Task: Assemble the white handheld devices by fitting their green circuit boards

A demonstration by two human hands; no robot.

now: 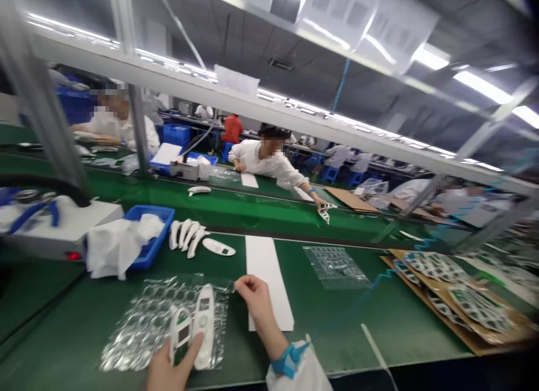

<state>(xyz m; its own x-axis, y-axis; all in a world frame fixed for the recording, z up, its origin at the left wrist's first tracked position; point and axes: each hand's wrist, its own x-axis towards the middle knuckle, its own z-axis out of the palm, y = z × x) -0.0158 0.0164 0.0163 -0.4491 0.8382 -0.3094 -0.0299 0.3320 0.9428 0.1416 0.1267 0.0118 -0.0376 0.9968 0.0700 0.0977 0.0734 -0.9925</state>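
Note:
My left hand [170, 366] grips a white device casing [182, 333] with a dark display window and a strip of green circuit board. Just right of it, under my thumb, a longer white casing [204, 323] with a small screen and a round button lies on a clear blister sheet [141, 323]. My right hand [255, 295] is raised at the sheet's upper right corner, thumb and forefinger pinched together. Clear film appears by its fingertips, but what they hold is too small to tell. A blue band [290, 361] circles the right wrist.
Several curved white casings [185, 236] lie beyond the sheet, near a blue tray [154, 233] with white cloths. A white strip [269, 278], another clear sheet [334, 266] and cardboard [458, 329] with circuit boards lie rightward. Across the green conveyor [261, 214], a co-worker's hand [320, 204] holds boards.

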